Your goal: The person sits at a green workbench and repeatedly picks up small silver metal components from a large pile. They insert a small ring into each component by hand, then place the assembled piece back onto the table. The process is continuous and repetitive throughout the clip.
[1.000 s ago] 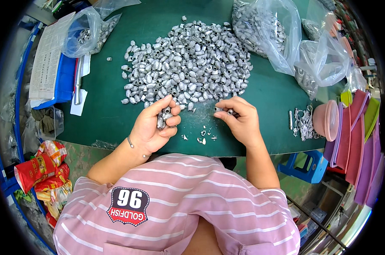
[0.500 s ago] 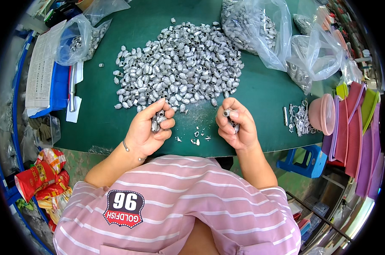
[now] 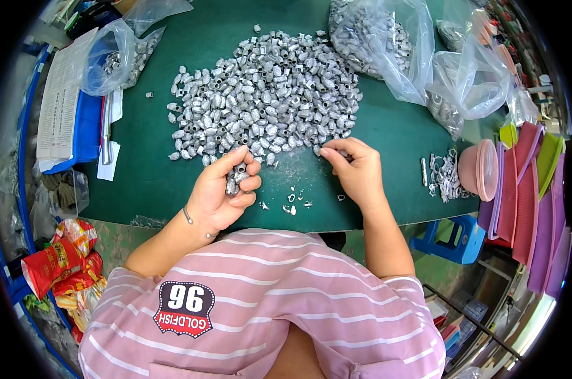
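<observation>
Two hands at the near edge of one heap of small silver metal parts (image 3: 267, 95)

Our left hand (image 3: 226, 189) cups several parts (image 3: 234, 179) at 7 o'clock, fingers curled to retain them; our right hand (image 3: 355, 170) pinches narrow at 5 o'clock, contents hidden; loose chips (image 3: 292, 203) lie between them on the green mat (image 3: 393, 132); clear bags (image 3: 387, 44) stand at 2 o'clock.

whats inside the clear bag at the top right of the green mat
The clear bag holds more small silvery metal pieces, like the loose pile beside it on the mat. The crumpled plastic hides how deep they go and what lies beneath.
</observation>
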`<state>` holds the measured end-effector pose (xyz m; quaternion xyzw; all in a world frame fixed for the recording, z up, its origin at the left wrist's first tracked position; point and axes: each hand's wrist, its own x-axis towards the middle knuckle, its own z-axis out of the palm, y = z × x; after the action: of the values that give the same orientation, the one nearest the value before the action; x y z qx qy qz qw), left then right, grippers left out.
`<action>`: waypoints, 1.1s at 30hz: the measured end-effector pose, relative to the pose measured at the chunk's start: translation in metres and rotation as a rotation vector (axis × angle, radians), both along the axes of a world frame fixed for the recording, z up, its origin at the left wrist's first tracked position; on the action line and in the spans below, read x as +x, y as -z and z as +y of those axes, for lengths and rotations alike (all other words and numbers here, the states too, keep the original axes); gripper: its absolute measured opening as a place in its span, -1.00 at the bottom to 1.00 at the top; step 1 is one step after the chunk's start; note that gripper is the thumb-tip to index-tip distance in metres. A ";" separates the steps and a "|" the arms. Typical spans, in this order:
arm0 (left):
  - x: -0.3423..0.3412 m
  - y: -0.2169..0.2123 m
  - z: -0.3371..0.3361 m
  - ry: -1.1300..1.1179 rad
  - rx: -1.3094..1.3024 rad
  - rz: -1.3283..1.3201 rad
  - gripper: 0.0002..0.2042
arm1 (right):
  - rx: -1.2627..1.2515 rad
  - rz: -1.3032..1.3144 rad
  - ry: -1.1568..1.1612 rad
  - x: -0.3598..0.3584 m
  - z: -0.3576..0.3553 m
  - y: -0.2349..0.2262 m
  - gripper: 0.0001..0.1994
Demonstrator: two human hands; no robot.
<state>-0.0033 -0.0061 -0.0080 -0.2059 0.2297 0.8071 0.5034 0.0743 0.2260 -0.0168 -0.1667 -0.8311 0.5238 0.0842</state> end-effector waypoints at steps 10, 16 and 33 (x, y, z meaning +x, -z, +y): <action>0.000 0.002 -0.002 -0.007 -0.015 -0.019 -0.79 | 0.285 0.035 -0.179 -0.003 -0.009 0.003 -0.89; 0.000 0.002 0.003 0.021 -0.017 -0.011 -0.79 | 0.365 0.147 -0.159 -0.002 -0.014 0.008 -0.89; 0.000 0.004 0.001 0.022 -0.023 -0.008 -0.79 | -0.754 -0.156 -0.099 -0.006 -0.027 -0.005 -0.96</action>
<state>-0.0031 -0.0048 -0.0124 -0.2123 0.2392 0.7979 0.5110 0.0681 0.1986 -0.0115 -0.1851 -0.5910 0.7819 -0.0718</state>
